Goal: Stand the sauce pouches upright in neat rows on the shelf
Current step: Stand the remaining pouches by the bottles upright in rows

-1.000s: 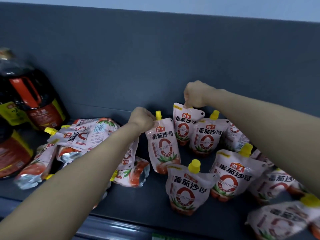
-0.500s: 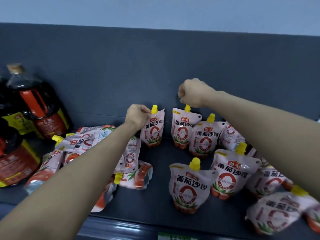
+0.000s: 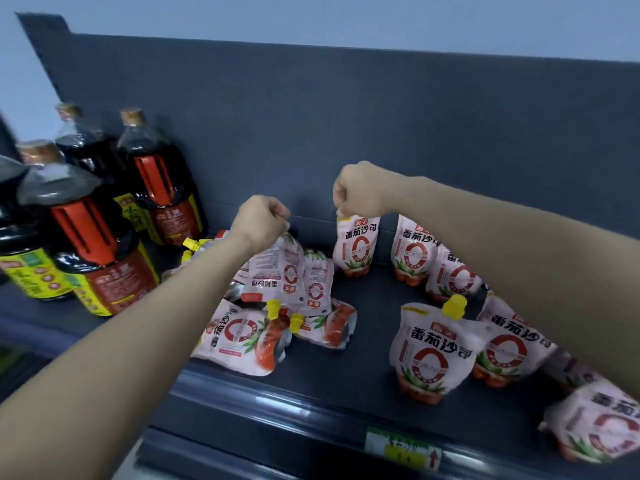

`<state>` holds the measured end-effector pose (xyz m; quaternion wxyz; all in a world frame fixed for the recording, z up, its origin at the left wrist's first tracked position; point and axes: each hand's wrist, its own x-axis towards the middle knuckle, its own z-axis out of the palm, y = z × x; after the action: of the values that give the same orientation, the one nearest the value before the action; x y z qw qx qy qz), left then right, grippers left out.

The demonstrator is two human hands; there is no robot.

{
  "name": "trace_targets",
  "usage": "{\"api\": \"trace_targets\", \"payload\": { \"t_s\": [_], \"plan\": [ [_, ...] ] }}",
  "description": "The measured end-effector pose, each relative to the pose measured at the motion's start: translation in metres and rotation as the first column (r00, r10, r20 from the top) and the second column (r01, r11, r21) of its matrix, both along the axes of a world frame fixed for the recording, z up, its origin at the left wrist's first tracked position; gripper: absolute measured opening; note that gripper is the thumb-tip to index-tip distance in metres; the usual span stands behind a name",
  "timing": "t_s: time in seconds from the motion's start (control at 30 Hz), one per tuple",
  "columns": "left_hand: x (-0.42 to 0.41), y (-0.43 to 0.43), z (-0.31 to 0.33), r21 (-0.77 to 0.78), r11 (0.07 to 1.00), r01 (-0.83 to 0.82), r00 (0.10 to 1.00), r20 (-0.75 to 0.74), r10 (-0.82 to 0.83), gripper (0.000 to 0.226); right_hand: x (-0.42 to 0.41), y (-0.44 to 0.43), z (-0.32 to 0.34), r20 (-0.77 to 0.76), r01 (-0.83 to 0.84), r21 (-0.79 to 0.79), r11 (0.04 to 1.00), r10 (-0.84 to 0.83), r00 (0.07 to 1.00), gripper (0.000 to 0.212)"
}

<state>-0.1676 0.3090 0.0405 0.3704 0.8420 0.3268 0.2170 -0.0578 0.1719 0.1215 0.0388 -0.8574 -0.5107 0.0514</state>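
White-and-red sauce pouches with yellow caps sit on a dark grey shelf (image 3: 374,306). My right hand (image 3: 360,195) pinches the top of an upright pouch (image 3: 358,247) near the back wall. Two more upright pouches (image 3: 415,251) stand to its right, and two (image 3: 433,351) stand nearer the front. My left hand (image 3: 259,220) grips the bottom edge of an upside-down pouch (image 3: 277,271), lifted over a pile of lying pouches (image 3: 242,337). Another pouch (image 3: 606,424) leans at the far right.
Large dark bottles (image 3: 97,244) with red handles and yellow labels stand at the shelf's left end, close to the pile. The shelf's back panel (image 3: 346,116) rises behind everything. A price tag (image 3: 401,448) sits on the front rail.
My left hand has let go of the upright pouch at the back and moved left to the pile, where it lifts an upside-down pouch. My right hand stays on a back-row pouch.
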Motion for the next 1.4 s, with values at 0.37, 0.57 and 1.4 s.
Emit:
{"api": "trace_targets", "payload": {
  "t_s": [0.37,0.57,1.4],
  "plan": [
    [-0.080,0.017,-0.042,0.244,0.887,0.391,0.833,-0.504,-0.228,0.068,-0.062,0.045,-0.053,0.059,-0.116,-0.407,0.906,0.153,0.986,0.033],
    [-0.077,0.017,-0.065,0.387,0.759,0.523,0.801,-0.528,-0.283,0.074,-0.066,0.039,-0.079,0.009,-0.096,-0.488,0.868,0.115,0.993,0.032],
    [-0.073,0.023,-0.032,0.104,0.966,-0.236,0.951,0.228,0.208,0.027,-0.070,0.032,-0.118,-0.054,-0.299,-0.521,0.799,0.319,0.946,0.080]
  ]
}}
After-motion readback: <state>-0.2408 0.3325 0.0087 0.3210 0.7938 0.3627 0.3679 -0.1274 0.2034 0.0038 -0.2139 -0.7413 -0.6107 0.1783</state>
